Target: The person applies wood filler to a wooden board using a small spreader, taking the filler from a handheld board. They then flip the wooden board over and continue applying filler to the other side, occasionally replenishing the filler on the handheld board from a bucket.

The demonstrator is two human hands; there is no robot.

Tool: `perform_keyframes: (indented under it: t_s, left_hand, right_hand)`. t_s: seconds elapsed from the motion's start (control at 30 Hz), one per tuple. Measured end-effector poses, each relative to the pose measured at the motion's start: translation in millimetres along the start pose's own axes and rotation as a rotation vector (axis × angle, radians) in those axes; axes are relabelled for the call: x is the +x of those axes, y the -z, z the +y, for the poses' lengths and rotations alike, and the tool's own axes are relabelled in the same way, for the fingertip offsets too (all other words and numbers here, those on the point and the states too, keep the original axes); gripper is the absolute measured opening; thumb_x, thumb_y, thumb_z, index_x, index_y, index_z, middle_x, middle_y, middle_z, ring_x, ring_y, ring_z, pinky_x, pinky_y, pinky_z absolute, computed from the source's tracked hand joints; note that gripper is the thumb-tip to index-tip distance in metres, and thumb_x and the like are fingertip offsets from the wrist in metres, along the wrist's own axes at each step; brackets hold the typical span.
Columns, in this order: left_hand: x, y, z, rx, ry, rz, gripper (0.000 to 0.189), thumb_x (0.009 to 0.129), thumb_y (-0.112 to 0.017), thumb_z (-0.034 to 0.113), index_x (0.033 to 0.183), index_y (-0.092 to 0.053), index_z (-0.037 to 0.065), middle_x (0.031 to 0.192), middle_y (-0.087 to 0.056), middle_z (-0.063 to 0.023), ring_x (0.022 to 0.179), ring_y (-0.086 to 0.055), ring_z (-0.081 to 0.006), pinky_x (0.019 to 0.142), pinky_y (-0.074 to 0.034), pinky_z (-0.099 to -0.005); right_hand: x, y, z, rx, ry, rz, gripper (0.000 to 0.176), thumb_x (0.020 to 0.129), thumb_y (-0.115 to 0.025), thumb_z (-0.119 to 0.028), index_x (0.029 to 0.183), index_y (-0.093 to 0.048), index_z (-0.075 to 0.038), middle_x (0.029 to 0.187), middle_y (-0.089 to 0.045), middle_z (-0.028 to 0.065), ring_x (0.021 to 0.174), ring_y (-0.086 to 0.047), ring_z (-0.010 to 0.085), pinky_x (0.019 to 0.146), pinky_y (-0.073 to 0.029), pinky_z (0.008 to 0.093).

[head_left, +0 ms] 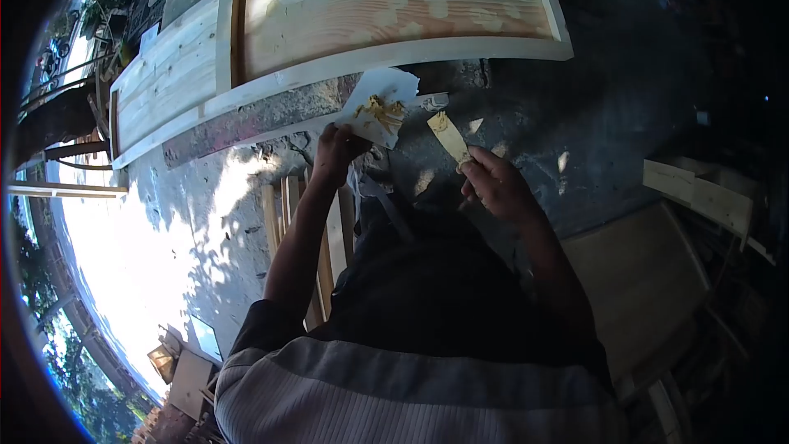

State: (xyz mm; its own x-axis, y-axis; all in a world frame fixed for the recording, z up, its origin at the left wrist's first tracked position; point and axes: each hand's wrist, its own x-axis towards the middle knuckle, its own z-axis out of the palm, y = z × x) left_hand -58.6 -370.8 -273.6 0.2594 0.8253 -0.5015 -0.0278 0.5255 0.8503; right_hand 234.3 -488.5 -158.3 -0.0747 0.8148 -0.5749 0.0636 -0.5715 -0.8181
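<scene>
Sun falls in broken patches across the rough floor (222,230), glaring to white on the left, while the right side of the work area sinks into deep shade. Across the top lies a long framed wooden panel (394,16), its recessed face blotched with pale patches; its upper edge is partly cut off by the picture.

The left hand (337,152) has its fingers closed on the lower left edge of a white sheet (390,84), which carries a smeared heap of yellowish paste (380,111). The sheet is just in front of the panel's near edge. The right hand (497,185) grips the lower end of a flat, pale spatula (449,138), fingers curled narrowly around it; its far end bears more paste and stands apart from the sheet.

The fingertips beneath the sheet are hidden, and the right palm covers the spatula's grip. Wooden strips (335,238) show beside the left forearm, partly blocked by it. At right, a large board (633,271) is dim, and the things beyond it are too dark to make out.
</scene>
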Motion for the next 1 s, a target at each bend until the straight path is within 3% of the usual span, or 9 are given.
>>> perform_keyframes:
  t_s: [0.17, 0.27, 0.3, 0.33, 0.4, 0.53, 0.6, 0.67, 1.0]
  left_hand:
    - [-73, 13, -4, 0.043, 0.025, 0.298, 0.023, 0.097, -0.046, 0.018, 0.110, -0.053, 0.001, 0.089, -0.060, -0.0089, 0.082, -0.067, -0.0206, 0.070, -0.059, -0.0357]
    - [-114, 6, 16, -0.473, 0.014, 0.360, 0.021, 0.097, -0.052, 0.020, 0.110, -0.055, 0.004, 0.100, -0.058, -0.0078, 0.092, -0.062, -0.0186, 0.074, -0.054, -0.0340]
    - [-113, 38, -26, 0.092, -0.222, 0.313, 0.020, 0.097, -0.052, 0.019, 0.108, -0.055, 0.003, 0.102, -0.058, -0.0083, 0.099, -0.062, -0.0208, 0.077, -0.052, -0.0344]
    - [-117, 3, 21, -0.231, -0.137, 0.380, 0.020, 0.099, -0.050, 0.019, 0.108, -0.054, 0.001, 0.103, -0.058, -0.0085, 0.099, -0.062, -0.0212, 0.077, -0.051, -0.0352]
    - [-102, 21, 7, 0.478, -0.287, 0.488, 0.023, 0.102, -0.045, 0.020, 0.113, -0.053, 0.001, 0.101, -0.058, -0.0079, 0.096, -0.062, -0.0185, 0.077, -0.052, -0.0338]
    - [-37, -28, 61, -0.439, -0.248, 0.561, 0.025, 0.106, -0.042, 0.023, 0.113, -0.055, 0.003, 0.097, -0.059, -0.0083, 0.087, -0.062, -0.0173, 0.076, -0.052, -0.0322]
    - [-6, -22, 53, 0.885, -0.393, 0.671, 0.020, 0.104, -0.048, 0.017, 0.115, -0.054, 0.001, 0.102, -0.061, -0.0087, 0.090, -0.063, -0.0172, 0.077, -0.054, -0.0322]
    - [35, -39, 61, -0.696, -0.282, 0.538, 0.018, 0.101, -0.054, 0.013, 0.116, -0.055, 0.001, 0.106, -0.063, -0.0104, 0.095, -0.065, -0.0209, 0.082, -0.055, -0.0339]
    - [93, -84, 61, -0.697, -0.172, 0.554, 0.036, 0.089, -0.053, 0.006, 0.124, -0.052, 0.001, 0.117, -0.060, -0.0144, 0.105, -0.064, -0.0287, 0.093, -0.055, -0.0429]
  right_hand:
    - [-2, 26, 4, -0.150, 0.085, -0.003, 0.038, 0.104, -0.049, -0.021, 0.135, -0.052, 0.001, 0.098, -0.063, 0.0053, 0.076, -0.061, 0.0103, 0.067, -0.051, 0.0264]
    - [3, 41, -5, -0.008, -0.018, -0.046, 0.038, 0.105, -0.048, -0.019, 0.136, -0.051, 0.002, 0.104, -0.064, 0.0074, 0.078, -0.061, 0.0112, 0.066, -0.051, 0.0266]
    - [12, 47, -2, 0.104, 0.002, -0.096, 0.037, 0.105, -0.047, -0.022, 0.133, -0.052, 0.002, 0.102, -0.064, 0.0067, 0.077, -0.061, 0.0105, 0.065, -0.052, 0.0267]
    - [21, 53, -4, 0.216, 0.025, -0.146, 0.037, 0.106, -0.047, -0.024, 0.131, -0.054, 0.002, 0.099, -0.064, 0.0060, 0.075, -0.062, 0.0098, 0.064, -0.053, 0.0267]
    - [37, 67, -20, 0.249, 0.030, -0.157, 0.037, 0.106, -0.047, -0.024, 0.131, -0.053, 0.002, 0.102, -0.064, 0.0075, 0.075, -0.062, 0.0103, 0.064, -0.053, 0.0267]
    - [87, 109, -62, 0.158, 0.078, -0.036, 0.037, 0.105, -0.048, -0.022, 0.132, -0.053, 0.003, 0.103, -0.064, 0.0088, 0.074, -0.061, 0.0111, 0.063, -0.052, 0.0267]
    - [103, 133, -78, 0.075, 0.082, 0.008, 0.036, 0.105, -0.049, -0.019, 0.133, -0.053, 0.003, 0.103, -0.064, 0.0089, 0.075, -0.061, 0.0112, 0.063, -0.051, 0.0269]
    - [120, 153, -97, -0.164, 0.042, 0.230, 0.038, 0.104, -0.050, -0.021, 0.136, -0.054, -0.001, 0.102, -0.064, 0.0068, 0.072, -0.059, 0.0100, 0.063, -0.051, 0.0261]
    - [232, 222, -138, -0.456, 0.131, -0.037, 0.040, 0.103, -0.052, -0.020, 0.137, -0.052, -0.001, 0.096, -0.058, 0.0083, 0.075, -0.060, 0.0121, 0.063, -0.052, 0.0297]
